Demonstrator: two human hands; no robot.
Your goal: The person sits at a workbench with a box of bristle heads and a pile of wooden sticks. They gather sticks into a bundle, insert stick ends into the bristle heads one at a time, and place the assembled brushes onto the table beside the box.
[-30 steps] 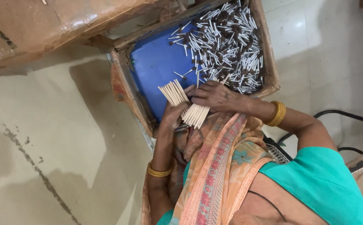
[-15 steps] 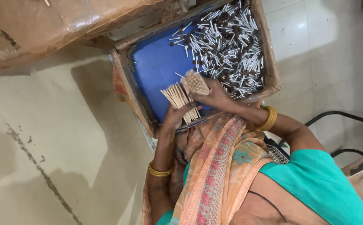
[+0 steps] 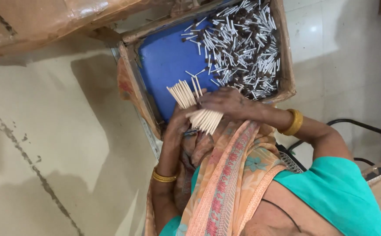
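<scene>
My right hand [image 3: 227,101] has its grip clamped on a bundle of pale sticks [image 3: 205,120]. My left hand [image 3: 179,124], just beside it, has its grip closed on a fanned bundle of sticks [image 3: 182,93]. Both are over the near edge of a blue-lined tray [image 3: 168,61], where dark-tipped sticks [image 3: 243,46] lie heaped at its far end.
</scene>
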